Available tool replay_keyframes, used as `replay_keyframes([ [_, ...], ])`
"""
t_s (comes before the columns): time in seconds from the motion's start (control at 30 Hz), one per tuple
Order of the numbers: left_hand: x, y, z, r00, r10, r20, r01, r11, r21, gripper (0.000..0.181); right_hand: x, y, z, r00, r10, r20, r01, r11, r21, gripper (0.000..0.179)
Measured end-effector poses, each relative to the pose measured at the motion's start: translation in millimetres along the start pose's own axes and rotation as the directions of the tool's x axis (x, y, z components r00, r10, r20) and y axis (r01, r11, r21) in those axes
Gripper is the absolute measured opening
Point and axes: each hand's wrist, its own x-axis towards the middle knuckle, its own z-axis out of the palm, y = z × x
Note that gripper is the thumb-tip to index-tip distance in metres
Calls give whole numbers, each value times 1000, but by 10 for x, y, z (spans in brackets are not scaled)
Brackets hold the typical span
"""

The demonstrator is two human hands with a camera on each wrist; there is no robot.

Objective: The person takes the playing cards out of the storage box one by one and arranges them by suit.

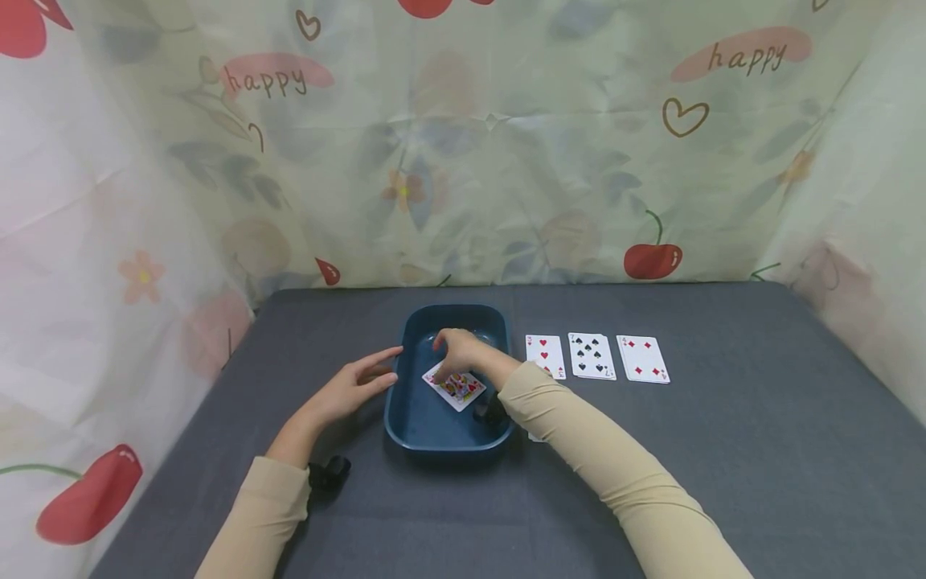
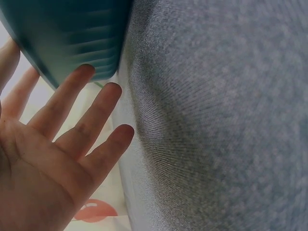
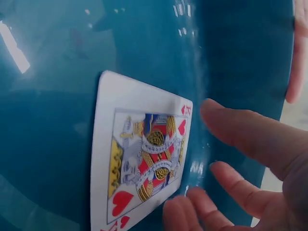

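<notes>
A king of hearts card [image 1: 463, 393] lies face up and slanted inside a blue tray [image 1: 415, 426]. Over it is my right hand [image 1: 463, 351], its fingers bent down toward the card's far left corner. In the right wrist view, the thumb and fingers [image 3: 231, 126] of that hand are spread around one corner of the king of hearts, with no clear pinch on it. My left hand [image 1: 350, 392] is at the tray's left side, fingertips at the rim. The left wrist view shows its fingers [image 2: 91, 122] extended beside the tray's outer wall.
Right of the tray, cards lie face up in a row: a three of hearts [image 1: 544, 351], a seven of spades [image 1: 592, 355] on another card, and a four of diamonds [image 1: 643, 359]. A white card edge [image 1: 535, 438] shows under the right forearm. Grey cloth [image 1: 760, 450] covers the table.
</notes>
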Motion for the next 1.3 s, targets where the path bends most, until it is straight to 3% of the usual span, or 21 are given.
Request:
replay_keyframes([
  [0.2, 11, -6, 8, 1000, -17, -8, 17, 1000, 9, 52, -9, -9, 27, 998, 60, 20, -58, 995, -84, 63],
  [0.43, 16, -26, 14, 1000, -3, -8, 3, 1000, 15, 52, -25, -8, 52, 995, 95, 23, -92, 990, -110, 71],
  [0.63, 19, -23, 14, 1000, -1, -5, 1, 1000, 15, 52, -4, 12, 50, 997, 57, 48, -54, 997, -64, 64],
  [0.9, 9, -8, 13, 1000, 12, -1, -12, 1000, -4, 53, -5, -2, 23, 999, -26, 35, 27, 999, -25, 36],
  [1.3, 6, -7, 4, 1000, -12, 9, 12, 1000, -4, 54, -95, -101, -153, 992, -122, 23, 119, 988, 96, 28],
])
